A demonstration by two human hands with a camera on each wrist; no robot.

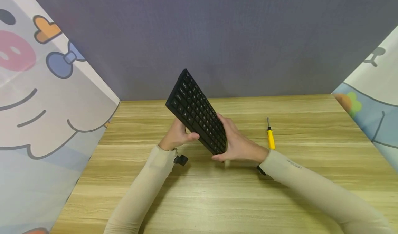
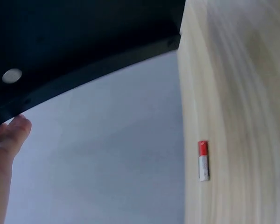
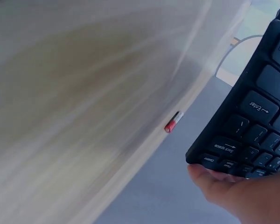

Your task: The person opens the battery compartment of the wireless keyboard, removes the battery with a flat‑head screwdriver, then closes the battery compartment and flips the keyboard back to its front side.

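A black keyboard [image 1: 199,113] is held up above the wooden table, tilted on edge with its keys turned toward the right. My left hand [image 1: 178,135] grips its lower left edge, thumb in front; the other fingers are hidden behind it. The right end is gripped by my right hand [image 1: 234,142], with fingers along the far edge and thumb at the near corner. In the left wrist view the keyboard's dark underside [image 2: 84,37] shows a pale round foot. A red-and-white battery [image 3: 174,122] lies on the table beyond, hidden in the head view.
A screwdriver [image 1: 271,139] with a yellow handle lies on the table [image 1: 199,199], right of my right hand. A grey panel [image 1: 217,37] rises behind the table. Cartoon-printed sheets [image 1: 62,123] flank both sides.
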